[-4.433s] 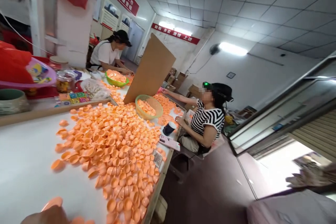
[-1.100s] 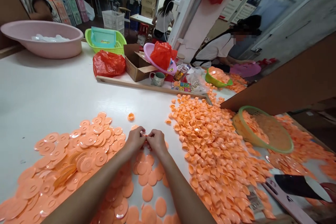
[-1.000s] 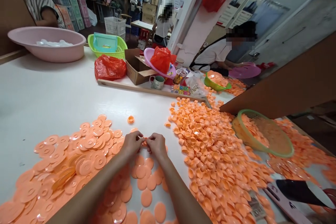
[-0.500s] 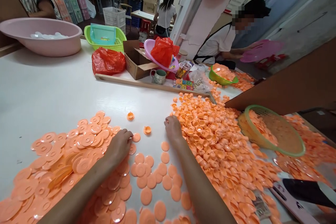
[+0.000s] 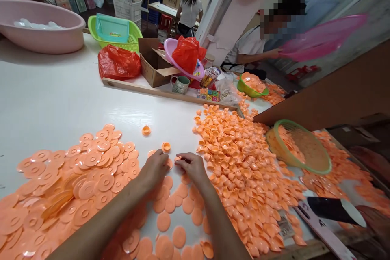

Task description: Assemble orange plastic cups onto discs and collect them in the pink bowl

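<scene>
Near the middle of the white table [image 5: 79,101], my two hands are close together. My left hand [image 5: 156,167] is closed on a small orange toy saucer [image 5: 170,164], partly hidden by its fingers. In a pinch of thumb and fingertips, my right hand [image 5: 192,166] holds a small orange toy cup [image 5: 178,158]. Just beyond them stand a cup on a saucer [image 5: 166,146] and another such pair [image 5: 146,130]. A spread pile of orange saucers [image 5: 100,158] lies to the left, a heap of orange cups [image 5: 234,150] to the right. Small flat discs [image 5: 170,204] lie below my hands.
On the right are a green-rimmed basket [image 5: 315,152] and a phone-like pink slab [image 5: 323,227]. A wooden strip [image 5: 170,96] borders a mug [image 5: 180,84], a cardboard box [image 5: 152,67] and red bags [image 5: 118,63]. A person holds a pink basin [image 5: 323,40] behind.
My right hand has moved left from the cup heap with a cup in its fingers. My left hand has shifted right with a saucer. The view has turned slightly, and the person's pink basin is raised.
</scene>
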A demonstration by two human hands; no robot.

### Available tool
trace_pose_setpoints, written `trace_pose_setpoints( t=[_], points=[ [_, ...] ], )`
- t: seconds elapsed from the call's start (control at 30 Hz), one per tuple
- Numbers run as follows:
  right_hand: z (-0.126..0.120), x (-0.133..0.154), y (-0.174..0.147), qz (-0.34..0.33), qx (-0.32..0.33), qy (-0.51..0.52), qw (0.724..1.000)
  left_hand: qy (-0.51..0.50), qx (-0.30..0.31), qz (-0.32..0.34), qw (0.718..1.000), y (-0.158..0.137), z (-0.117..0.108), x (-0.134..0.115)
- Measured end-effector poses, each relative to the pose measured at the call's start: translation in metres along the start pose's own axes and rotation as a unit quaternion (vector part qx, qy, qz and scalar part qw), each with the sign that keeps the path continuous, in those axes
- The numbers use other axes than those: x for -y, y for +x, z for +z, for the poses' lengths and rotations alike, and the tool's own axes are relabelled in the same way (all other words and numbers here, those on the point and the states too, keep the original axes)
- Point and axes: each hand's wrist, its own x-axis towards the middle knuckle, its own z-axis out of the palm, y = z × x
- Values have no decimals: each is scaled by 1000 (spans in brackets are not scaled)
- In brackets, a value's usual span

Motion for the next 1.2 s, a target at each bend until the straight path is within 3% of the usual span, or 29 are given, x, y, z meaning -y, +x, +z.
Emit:
trace_pose_setpoints(
  t=[0.3,0.5,0.67,0.97,1.1,1.2],
  points=[
    [29,5,2,76,20,-75,994,0,12,-9,1000,-4,2,7],
    [31,8,8,150,16,-41,988,-68,73,-31,995,10,-16,8],
    [30,12,5,140,10,-36,989,-105,46,-75,991,16,-22,1],
    [33,23,11,159,16,-93,983,-127,35,-135,982,24,0,6],
    [46,20,-4,129,-51,-112,984,-83,35,-119,989,26,-4,-2],
    [46,14,0,123,-1,-112,986,-56,29,-80,995,24,-8,-6]
  ],
)
